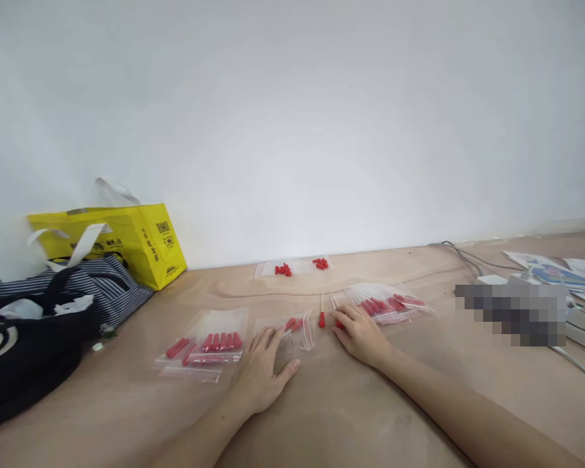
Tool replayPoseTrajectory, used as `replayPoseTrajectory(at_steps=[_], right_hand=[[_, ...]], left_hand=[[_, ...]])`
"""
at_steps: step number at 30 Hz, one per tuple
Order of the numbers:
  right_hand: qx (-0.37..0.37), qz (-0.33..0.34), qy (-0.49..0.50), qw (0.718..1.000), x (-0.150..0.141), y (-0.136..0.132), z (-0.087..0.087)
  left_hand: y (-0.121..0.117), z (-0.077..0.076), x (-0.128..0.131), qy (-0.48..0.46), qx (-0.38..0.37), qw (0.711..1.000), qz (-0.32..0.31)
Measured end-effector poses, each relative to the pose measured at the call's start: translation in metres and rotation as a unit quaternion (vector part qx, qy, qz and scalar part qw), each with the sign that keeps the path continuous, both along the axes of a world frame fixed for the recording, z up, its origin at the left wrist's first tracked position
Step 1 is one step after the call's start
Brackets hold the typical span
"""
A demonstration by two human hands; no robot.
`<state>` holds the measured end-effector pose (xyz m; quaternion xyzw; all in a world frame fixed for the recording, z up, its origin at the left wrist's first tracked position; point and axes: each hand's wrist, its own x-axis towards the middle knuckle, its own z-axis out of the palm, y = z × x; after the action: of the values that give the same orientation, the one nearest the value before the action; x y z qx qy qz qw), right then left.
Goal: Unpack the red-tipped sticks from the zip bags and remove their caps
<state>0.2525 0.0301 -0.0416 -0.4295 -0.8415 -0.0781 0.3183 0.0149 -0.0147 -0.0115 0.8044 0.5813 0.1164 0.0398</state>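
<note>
My left hand (260, 374) lies on the table, fingers stretched and thumb apart, with its fingertips on a small clear zip bag (305, 331) that has red-bulbed droppers in it. Just right of that bag is a loose dropper (322, 318), its red bulb toward me and its thin clear tube pointing away. My right hand (361, 333) curls its fingers over another dropper (340, 324), whose bulb partly shows beneath them. Filled zip bags (221, 322) overlap to the left of my left hand. More filled bags (380, 302) are piled beyond my right hand.
Near the wall, loose red bulbs (283, 269) rest on a clear bag. A yellow bag (146, 247), a striped bag (121, 292) and a black bag (34, 351) stand at the left. Cables (468, 257), papers (556, 273) and a blurred-out object (511, 315) occupy the right.
</note>
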Motion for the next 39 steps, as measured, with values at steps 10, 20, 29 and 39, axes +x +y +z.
replayPoseTrajectory(at_steps=[10,20,29,39], right_hand=[[-0.066,-0.028,-0.034,0.997,-0.043,-0.004,0.019],[-0.123,-0.059,-0.05,0.989,-0.054,0.008,0.025],[-0.109,-0.025,-0.071,0.991,-0.059,0.011,0.019],[-0.125,0.032,-0.051,0.99,-0.055,0.008,0.02]], left_hand=[[0.001,-0.002,-0.001,-0.034,-0.008,0.999,-0.01],[0.004,-0.004,-0.003,-0.069,0.002,0.998,-0.002],[0.005,0.001,-0.003,-0.076,-0.009,0.997,-0.014],[0.004,-0.001,-0.003,0.018,-0.032,0.999,-0.004]])
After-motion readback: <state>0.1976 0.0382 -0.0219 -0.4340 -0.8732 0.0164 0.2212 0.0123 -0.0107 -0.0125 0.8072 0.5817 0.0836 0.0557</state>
